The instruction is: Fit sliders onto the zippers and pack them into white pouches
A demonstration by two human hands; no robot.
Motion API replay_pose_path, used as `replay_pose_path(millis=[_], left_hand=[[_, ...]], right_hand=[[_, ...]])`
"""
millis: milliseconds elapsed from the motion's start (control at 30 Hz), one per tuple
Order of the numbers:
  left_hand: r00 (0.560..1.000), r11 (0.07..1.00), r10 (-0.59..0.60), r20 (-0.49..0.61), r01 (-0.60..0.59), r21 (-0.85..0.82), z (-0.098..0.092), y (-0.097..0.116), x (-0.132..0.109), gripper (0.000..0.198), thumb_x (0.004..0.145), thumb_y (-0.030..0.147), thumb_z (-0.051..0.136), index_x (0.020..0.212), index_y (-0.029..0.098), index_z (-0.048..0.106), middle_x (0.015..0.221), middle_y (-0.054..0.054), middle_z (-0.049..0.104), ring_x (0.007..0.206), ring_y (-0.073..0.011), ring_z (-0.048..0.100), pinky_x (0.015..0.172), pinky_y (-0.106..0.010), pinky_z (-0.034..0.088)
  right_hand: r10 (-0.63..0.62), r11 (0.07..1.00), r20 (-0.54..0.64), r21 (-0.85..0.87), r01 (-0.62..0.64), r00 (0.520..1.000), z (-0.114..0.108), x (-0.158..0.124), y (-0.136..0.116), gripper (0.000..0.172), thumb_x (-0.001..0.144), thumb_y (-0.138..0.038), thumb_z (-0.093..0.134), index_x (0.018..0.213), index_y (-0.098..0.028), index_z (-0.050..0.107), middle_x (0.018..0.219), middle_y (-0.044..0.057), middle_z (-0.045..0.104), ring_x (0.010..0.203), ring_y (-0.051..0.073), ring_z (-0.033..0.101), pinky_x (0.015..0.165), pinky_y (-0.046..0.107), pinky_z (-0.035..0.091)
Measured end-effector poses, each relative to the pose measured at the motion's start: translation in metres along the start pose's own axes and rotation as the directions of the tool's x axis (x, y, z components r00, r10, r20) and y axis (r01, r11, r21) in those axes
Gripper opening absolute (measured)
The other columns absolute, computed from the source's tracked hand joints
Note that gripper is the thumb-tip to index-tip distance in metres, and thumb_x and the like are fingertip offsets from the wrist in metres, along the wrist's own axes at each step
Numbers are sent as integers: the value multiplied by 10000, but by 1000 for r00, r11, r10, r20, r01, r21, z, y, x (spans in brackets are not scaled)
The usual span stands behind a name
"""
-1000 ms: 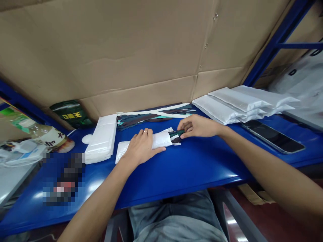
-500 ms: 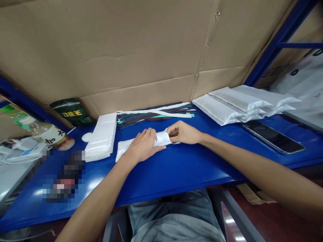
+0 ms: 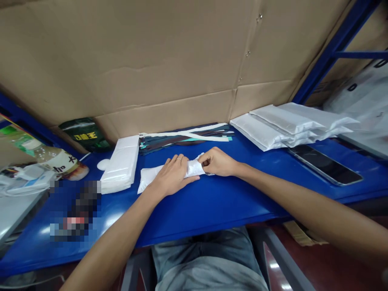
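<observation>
Right hand [image 3: 220, 161] shifted left, touching end of white pouch [image 3: 195, 168].

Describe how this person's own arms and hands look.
The left forearm and right forearm are bare, no sleeve or watch showing. The left hand wears a slim ring; the right hand shows none, though it is partly hidden. Neither hand is gloved.

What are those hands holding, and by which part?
The left hand holds a white packet across its middle, thumb along the near edge. The right hand is at the packet's right end; what it grips there is hidden.
</observation>
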State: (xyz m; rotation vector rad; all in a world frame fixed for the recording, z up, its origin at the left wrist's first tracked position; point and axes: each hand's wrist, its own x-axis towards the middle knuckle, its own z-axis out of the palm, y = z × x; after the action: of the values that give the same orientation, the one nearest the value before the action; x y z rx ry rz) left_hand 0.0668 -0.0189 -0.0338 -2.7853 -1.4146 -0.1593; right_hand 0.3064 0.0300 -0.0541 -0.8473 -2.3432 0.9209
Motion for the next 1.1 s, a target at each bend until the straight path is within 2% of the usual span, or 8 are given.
replay_pose_path(millis=[200,367,467,600,767,900,1000,1100], left_hand=[[992,993,-118,-54,117,-27,-7,13,-5,765,1056,760,358,1528,182,527,1414,-208,615,1291,-427,575,1050,-638,482],[905,921,-378,-196,389,21,-1,25,-15,760,1063,741,281,1588,244,516,1492,-261,590,1365,-547,495,1043,-931,266],[892,894,-443,-87,447,30,3,31,-16,798,1065,739,234,1669,256,428,1589,-278,523,1456,-582,408,1014,-989,199],[844,848,-528,100,517,113,3,41,-12,815,1077,720,162,1762,286,232,1730,-238,364,1591,-550,246,1066,-978,163],[836,841,-537,117,520,146,5,44,-11,808,1074,719,153,1774,316,175,1759,-227,313,1619,-543,195,1084,-971,144],[844,851,-525,113,518,87,9,40,-12,837,1061,746,133,1773,308,182,1766,-238,291,1627,-552,166,1077,-982,111],[859,866,-499,111,499,27,7,34,-12,879,1048,783,145,1773,288,178,1770,-253,269,1638,-545,144,1090,-975,92],[941,945,-323,98,327,-27,-3,24,-14,959,1020,825,330,1774,263,141,1791,-248,206,1640,-531,162,1150,-926,133]], right_hand=[[-72,997,158,43,66,985,-27,-6,-1,171,911,-310,697,992,-211,811,942,20,775,803,165,661,734,268,466],[299,953,0,-54,-298,954,-47,-13,11,495,977,-648,627,964,-165,730,725,52,729,561,157,634,570,268,440],[355,933,67,-94,-349,932,-43,-12,12,558,953,-716,623,812,-179,677,633,36,688,500,145,603,533,266,415],[285,957,64,-80,-280,956,-32,-9,7,409,927,-567,715,775,-192,652,664,22,713,549,138,624,562,261,422],[304,905,155,263,-335,940,-22,-6,7,387,954,-545,700,802,-200,617,611,23,670,516,165,631,504,282,475],[194,891,63,406,-203,979,-17,-5,6,374,955,-563,723,921,-190,717,860,67,751,722,196,722,652,333,606],[-1,971,0,241,1,1000,-16,-6,3,299,1014,-486,666,1066,-224,802,1188,95,765,988,219,738,847,368,610],[-164,986,-44,-10,164,985,-17,-7,4,216,1031,-359,649,1128,-269,819,1294,72,751,1218,245,686,1052,414,537]])
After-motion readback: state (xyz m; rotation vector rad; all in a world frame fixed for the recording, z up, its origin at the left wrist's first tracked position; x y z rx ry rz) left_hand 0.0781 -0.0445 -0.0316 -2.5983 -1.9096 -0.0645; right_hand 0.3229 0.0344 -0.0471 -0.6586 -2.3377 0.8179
